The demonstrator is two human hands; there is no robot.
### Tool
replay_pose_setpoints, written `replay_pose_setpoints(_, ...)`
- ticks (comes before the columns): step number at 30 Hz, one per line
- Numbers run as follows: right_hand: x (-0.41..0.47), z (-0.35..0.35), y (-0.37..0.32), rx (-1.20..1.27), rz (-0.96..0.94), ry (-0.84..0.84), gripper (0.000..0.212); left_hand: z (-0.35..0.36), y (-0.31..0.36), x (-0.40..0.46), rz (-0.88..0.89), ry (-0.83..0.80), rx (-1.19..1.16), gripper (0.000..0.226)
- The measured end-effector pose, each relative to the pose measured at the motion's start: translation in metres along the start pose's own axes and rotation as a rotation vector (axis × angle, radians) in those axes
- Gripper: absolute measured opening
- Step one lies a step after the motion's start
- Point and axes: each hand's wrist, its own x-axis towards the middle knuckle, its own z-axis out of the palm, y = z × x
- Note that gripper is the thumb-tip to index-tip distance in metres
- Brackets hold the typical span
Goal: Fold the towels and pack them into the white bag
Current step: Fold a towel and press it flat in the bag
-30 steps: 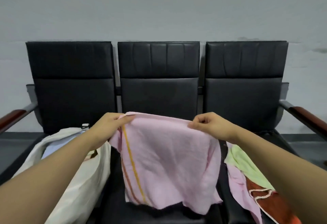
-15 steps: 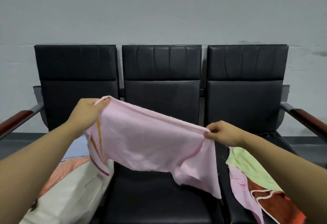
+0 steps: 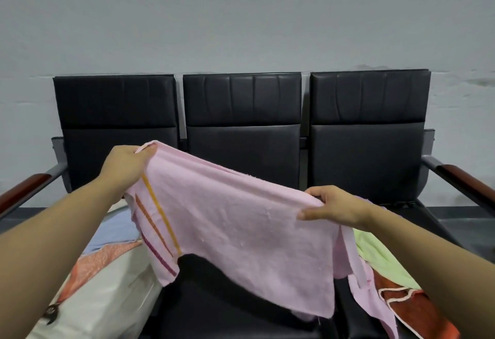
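Above the middle seat (image 3: 235,309) of a black three-seat bench, a pink towel (image 3: 241,226) with orange, yellow and maroon stripes near one end hung spread between two hands. The left hand (image 3: 126,165) pinched the higher corner, fingers curled round the hem, while the right hand (image 3: 332,208) gripped the lower top edge, thumb on the near face and fingers wrapped over the far side. The cloth sloped down from left to right, and its free lower edge dangled just above the seat cushion. On the left seat sat the white bag (image 3: 107,298), its mouth open, and inside it lay a light blue towel (image 3: 115,231) with a salmon-coloured towel (image 3: 107,257) beside it. On the right seat rested a loose heap of unfolded cloths: a light green towel (image 3: 380,261), a rust-orange towel (image 3: 417,309) with pale trim and a second pink towel (image 3: 375,304) trailing over the front. Padded black backrests (image 3: 242,102) stood behind, wood-capped armrests (image 3: 466,183) closed each end, and a plain grey wall (image 3: 241,17) rose behind the bench.
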Motion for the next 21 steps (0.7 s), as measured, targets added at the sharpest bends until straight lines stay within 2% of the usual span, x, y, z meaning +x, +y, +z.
replay_pose_setpoints(3,-0.005,-0.008,0.009,-0.12,0.06,-0.058,0.023,-0.006,-0.003,0.004,-0.021,0.02,-0.02,0.047)
replay_pose_setpoints(6,-0.015,-0.019,0.022,-0.131,0.108,-0.083,0.014,-0.014,-0.009,0.007,-0.037,0.026,-0.023,0.048)
replay_pose_setpoints(9,-0.019,-0.031,0.038,-0.161,0.153,-0.043,0.026,-0.02,-0.016,0.005,-0.036,0.039,-0.013,0.044)
replay_pose_setpoints(11,-0.02,-0.038,0.047,-0.188,0.179,0.0,0.031,-0.02,-0.02,0.003,-0.035,0.047,-0.02,0.032)
replay_pose_setpoints(13,-0.02,-0.044,0.053,-0.21,0.196,0.063,0.022,-0.02,-0.023,-0.002,-0.037,0.03,-0.014,0.026)
replay_pose_setpoints(16,-0.017,-0.05,0.057,-0.352,0.198,0.135,0.007,-0.018,-0.026,-0.006,-0.029,0.019,0.015,0.027)
replay_pose_setpoints(21,-0.004,-0.055,0.062,-0.433,0.295,0.353,0.008,-0.012,-0.029,-0.008,-0.019,-0.011,0.046,0.024)
